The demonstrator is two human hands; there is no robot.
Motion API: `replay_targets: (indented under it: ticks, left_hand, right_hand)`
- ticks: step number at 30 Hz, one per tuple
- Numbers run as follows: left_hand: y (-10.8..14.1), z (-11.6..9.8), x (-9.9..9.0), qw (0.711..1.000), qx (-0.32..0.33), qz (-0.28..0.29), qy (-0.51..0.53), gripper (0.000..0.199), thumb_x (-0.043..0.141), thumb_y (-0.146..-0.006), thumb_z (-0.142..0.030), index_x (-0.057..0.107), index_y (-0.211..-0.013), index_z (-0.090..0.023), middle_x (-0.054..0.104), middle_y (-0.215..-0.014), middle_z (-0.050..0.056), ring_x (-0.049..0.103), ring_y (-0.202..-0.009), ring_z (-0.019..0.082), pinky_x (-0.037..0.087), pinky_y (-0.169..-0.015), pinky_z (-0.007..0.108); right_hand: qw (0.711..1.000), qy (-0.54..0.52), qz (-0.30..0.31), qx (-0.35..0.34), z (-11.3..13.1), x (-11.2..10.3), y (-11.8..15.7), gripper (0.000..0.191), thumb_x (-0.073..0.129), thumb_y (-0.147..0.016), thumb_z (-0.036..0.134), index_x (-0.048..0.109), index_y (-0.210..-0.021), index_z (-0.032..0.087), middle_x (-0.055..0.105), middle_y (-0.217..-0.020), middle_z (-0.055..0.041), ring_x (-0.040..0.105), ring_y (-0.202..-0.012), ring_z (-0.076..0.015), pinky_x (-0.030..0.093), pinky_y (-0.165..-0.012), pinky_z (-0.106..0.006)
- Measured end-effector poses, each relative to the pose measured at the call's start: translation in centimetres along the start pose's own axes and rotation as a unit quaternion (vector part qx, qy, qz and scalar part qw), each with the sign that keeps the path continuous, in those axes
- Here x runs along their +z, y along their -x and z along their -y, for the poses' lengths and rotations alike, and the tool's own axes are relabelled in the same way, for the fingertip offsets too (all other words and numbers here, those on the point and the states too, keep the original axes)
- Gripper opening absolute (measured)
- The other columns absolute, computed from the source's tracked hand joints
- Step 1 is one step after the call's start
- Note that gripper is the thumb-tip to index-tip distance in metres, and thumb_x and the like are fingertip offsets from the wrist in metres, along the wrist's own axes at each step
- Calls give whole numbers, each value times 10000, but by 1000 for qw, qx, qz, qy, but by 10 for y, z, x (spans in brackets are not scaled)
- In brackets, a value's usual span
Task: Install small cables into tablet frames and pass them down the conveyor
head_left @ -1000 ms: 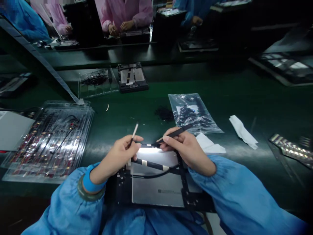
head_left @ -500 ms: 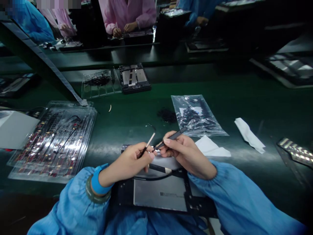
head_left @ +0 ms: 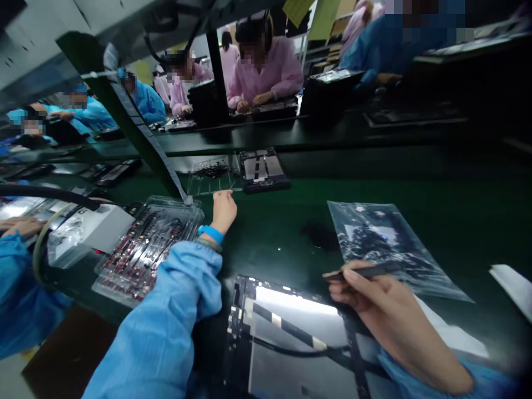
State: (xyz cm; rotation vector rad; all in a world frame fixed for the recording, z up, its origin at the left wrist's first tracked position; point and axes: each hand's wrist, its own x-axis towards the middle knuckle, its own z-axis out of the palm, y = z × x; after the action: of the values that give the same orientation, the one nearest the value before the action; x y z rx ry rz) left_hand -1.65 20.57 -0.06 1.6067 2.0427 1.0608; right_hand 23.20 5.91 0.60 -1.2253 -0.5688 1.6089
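Big change: left hand [head_left: 225, 210] is off the near tablet [head_left: 299, 374], now reaching to the far tray [head_left: 203, 187] by the surface's [head_left: 286, 221] far edge. The pale stick it had half a second ago isn't visible. Left fingers curl in at the tray's near rim; can't tell if they're pinching anything or touching it.

Right hand [head_left: 390, 310] has drifted off the tablet's far edge. Its fingers still pinch the tool [head_left: 376, 270], tip to the left, apart from the tablet. My read: work on the tablet is paused, neither hand on it.

Near tablet lies at the surface's near edge, innards up, bottom cut off by frame. On it: 1 loose black cable [head_left: 286, 350], 1 dark strip [head_left: 297, 331] with 2 tan patches.

Counts:
- tablets on this surface, innards up: 2, the second [head_left: 272, 166] just right of the far tray
- far tray: 1, heap of black bits [head_left: 211, 170] inside, too many to count
- tool: 1
- clear bag [head_left: 374, 235]: 1, right of middle, black parts inside, uncountable
- dark pile [head_left: 320, 235]: 1, just left of the bag
- tray stack [head_left: 145, 255]: 1, toward the left; layers unclear
- white box [head_left: 103, 227]: 1, left of the stack
- white wipes [head_left: 457, 335]: 2, toward the right edge
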Motion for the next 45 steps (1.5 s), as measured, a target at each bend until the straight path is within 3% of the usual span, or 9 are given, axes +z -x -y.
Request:
replay_targets:
  ticks: [3,6,17,24,34,41,45]
  left_hand:
    - [-42,13,12,994,-16,-10,-111,339,561,-889,-337,543,-1172,-151,563,-1184,99,579,-1020,212,513,-853,419]
    - [-62,22,19,979,-17,-7,-204,355,560,-888,-333,537,-1184,-138,561,-1188,107,578,-1028,221,507,-863,429]
    - [-68,25,36,921,76,68,-376,354,564,-885,-339,541,-1179,-143,557,-1196,107,577,-1031,220,507,-865,427]
    - [-75,20,31,906,104,96,-398,323,550,-895,-338,550,-1166,-164,566,-1181,94,585,-1006,205,515,-849,408]
    - [-63,-3,60,908,151,116,-374,328,552,-893,-338,548,-1168,-159,566,-1182,95,582,-1015,209,512,-855,418]
    - [-47,-17,70,930,109,91,-340,347,558,-890,-337,538,-1179,-146,565,-1177,98,588,-999,209,520,-836,414]
    - [-61,-22,70,948,52,67,-306,355,562,-887,-339,537,-1183,-144,562,-1185,102,584,-1011,214,514,-848,420]
  right_hand:
    - [1000,-1,-17,0,-1,-5,-2,452,906,-370,432,649,-643,179,676,-607,-30,628,-539,-136,550,-510,-185]
    - [1000,16,-17,-8,-3,-10,-5,447,889,-409,467,658,-654,173,687,-629,-50,632,-552,-140,547,-518,-185]
    - [997,61,-44,-23,-6,-18,-14,473,867,-435,503,654,-704,178,696,-653,-69,659,-587,-183,566,-550,-234]
    - [996,69,-46,-40,-8,-19,-14,484,859,-458,507,637,-728,173,701,-670,-69,659,-576,-190,582,-556,-263]
    - [995,78,-25,-49,-16,-24,-16,436,847,-524,476,644,-767,175,704,-687,-60,671,-600,-201,591,-574,-276]
    - [992,109,-43,-35,-20,-27,-16,455,831,-507,522,661,-737,169,707,-691,-80,679,-617,-219,594,-587,-278]
    - [992,109,-37,-49,-21,-30,-19,441,829,-502,525,657,-715,179,702,-687,-67,675,-602,-221,596,-582,-292]
